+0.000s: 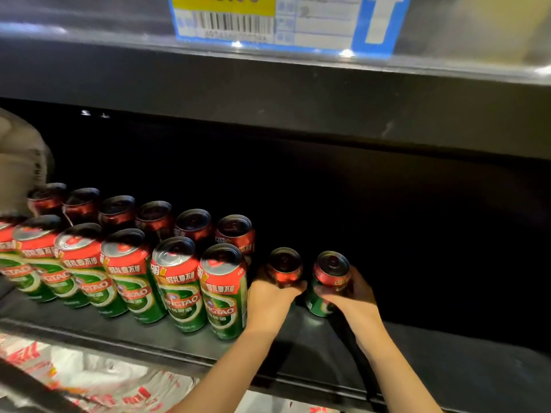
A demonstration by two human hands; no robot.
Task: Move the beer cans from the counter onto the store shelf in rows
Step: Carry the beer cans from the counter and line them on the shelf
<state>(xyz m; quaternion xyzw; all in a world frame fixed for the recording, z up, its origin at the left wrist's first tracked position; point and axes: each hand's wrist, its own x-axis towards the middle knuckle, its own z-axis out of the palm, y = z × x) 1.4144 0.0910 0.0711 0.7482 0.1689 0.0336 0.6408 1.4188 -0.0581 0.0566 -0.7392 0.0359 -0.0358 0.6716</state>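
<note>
Green and red beer cans stand upright in two rows on the dark store shelf; the front row ends with a can, the back row with a can. My left hand is wrapped around another can just right of the back row. My right hand grips a further can to the right of that one. Both held cans are upright, low over or on the shelf; I cannot tell if they touch it.
The shelf above hangs low over the cans and carries a yellow and blue price label. The shelf's right half is dark and bare. White and red plastic packaging lies below the shelf edge. A pale object sits at far left.
</note>
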